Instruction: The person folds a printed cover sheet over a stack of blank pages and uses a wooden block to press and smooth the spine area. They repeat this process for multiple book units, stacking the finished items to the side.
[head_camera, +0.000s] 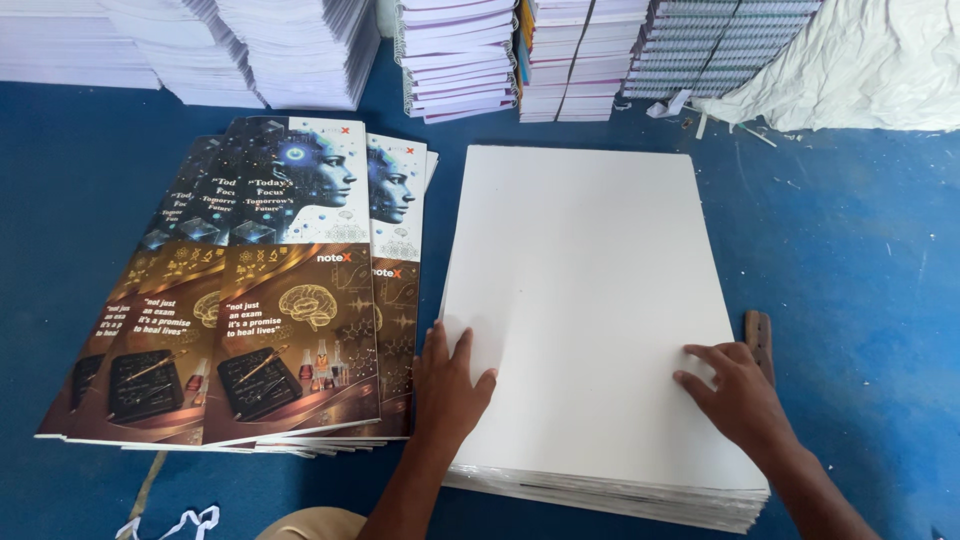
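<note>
Blue floor covering (860, 300) underneath everything, scuffed and dotted with small white scraps toward the far right

Along the far edge, tall piles of bound white paper blocks (250, 50) on the left, stacks of spiral-bound notebooks (460, 55) in the middle, further spiral-bound stacks (720, 45) to the right, and crumpled white sheeting (870, 65) in the top right corner

Centre right, a thick stack of large white sheets (580, 270), lying flat, top sheet blank, layered edges showing along the near side

Just left of it, close but apart, a fanned pile of glossy printed covers (270, 290), each overlapping the next, upper half blue and white with a profile of a head, lower half brown and gold with a brain drawing

Left hand (450, 385) laid flat on the near left corner of the white stack, fingers spread and straight, gripping nothing, thumb over the top sheet, little finger near the stack's left edge

Right hand (735, 395) resting on the near right part of the same top sheet, fingers loosely apart and bent a little, fingertips pressed to the paper, closed around nothing

Beside the right hand, just off the stack's right edge, a small brown wooden piece (760, 335) lying on the blue floor

Near bottom left, a thin white cord (185, 522) looped on the floor, and a patch of tan cloth (310, 523) at the bottom edge
</note>
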